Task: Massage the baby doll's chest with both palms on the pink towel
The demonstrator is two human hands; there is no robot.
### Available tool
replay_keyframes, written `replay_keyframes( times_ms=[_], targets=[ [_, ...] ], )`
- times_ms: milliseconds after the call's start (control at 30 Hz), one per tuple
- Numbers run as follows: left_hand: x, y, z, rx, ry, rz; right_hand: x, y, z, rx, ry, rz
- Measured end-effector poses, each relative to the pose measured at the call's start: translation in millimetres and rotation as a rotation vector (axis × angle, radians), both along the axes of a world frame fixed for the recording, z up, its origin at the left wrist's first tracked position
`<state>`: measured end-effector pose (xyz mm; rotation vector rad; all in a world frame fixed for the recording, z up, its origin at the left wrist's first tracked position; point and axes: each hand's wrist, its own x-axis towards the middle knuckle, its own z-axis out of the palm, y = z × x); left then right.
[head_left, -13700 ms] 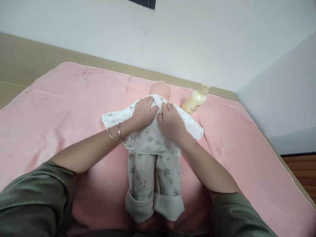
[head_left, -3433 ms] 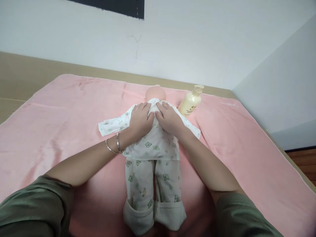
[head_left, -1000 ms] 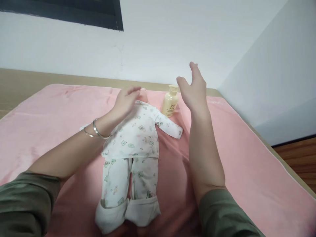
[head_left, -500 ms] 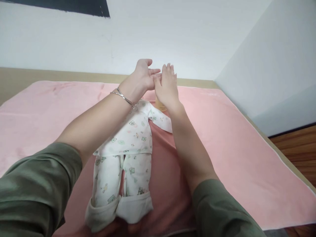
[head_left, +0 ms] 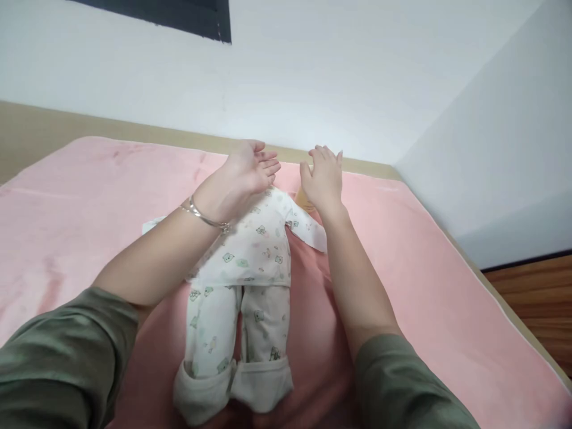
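Note:
My left hand [head_left: 252, 170] is palm up with its fingers apart, holding nothing, above the neck end of a white printed baby top [head_left: 257, 250]. To its right, my right hand [head_left: 325, 176] is raised with the back showing and fingers spread. Behind and below the right hand, a yellowish object [head_left: 304, 201] shows in part; its kind is hidden. Below the top lie matching baby trousers [head_left: 261, 325] with turned-up cuffs. A silver bracelet [head_left: 201, 215] circles my left wrist. Whatever lies beyond the top's collar is hidden by my left hand.
Under the clothes spreads a pink cloth [head_left: 415, 286] with a pale edge, on a light wooden surface [head_left: 40, 122]. A white wall [head_left: 357, 77] rises behind, with another wall at right. Brown wood-grained boards [head_left: 536, 298] show at the lower right.
My hands were touching, right fingers over left; now they are apart with a gap between them. Both have come lower, and the view has shifted slightly.

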<state>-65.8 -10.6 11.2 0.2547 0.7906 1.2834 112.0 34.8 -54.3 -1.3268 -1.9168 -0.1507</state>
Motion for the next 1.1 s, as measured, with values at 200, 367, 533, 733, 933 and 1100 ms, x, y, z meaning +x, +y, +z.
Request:
replay_keyframes(
  times_ms=[200, 367, 533, 733, 933, 1100],
  targets=[
    [-57.4, -48.7, 19.6, 0.04, -0.028, -0.065, -6.5, -0.3, -2.2, 0.013, 0.123, -0.036],
    [-89.3, -76.8, 40.8, 0.182, -0.107, -0.105, -14.3, 0.5, -0.2, 0.054, 0.147, -0.144],
    [-116.0, -98.9, 62.7, 0.338, -0.148, -0.085, -13.9, 3.4, 4.9, 0.073, 0.17, -0.217],
    [-142.1, -114.0, 72.2, 0.492, -0.18, 0.014, -16.3, 2.8, 7.0, 0.08, 0.248, -0.245],
    [-152.9, -116.8, 73.0, 0.484, -0.358, -0.019, -20.7, -2.2, 10.7, 0.06, 0.2, -0.257],
    [-151.0, -120.8, 73.8, 0.49, -0.339, 0.007, -17.7, -8.4, 17.0, -0.098, 0.2, -0.188]
  ],
)
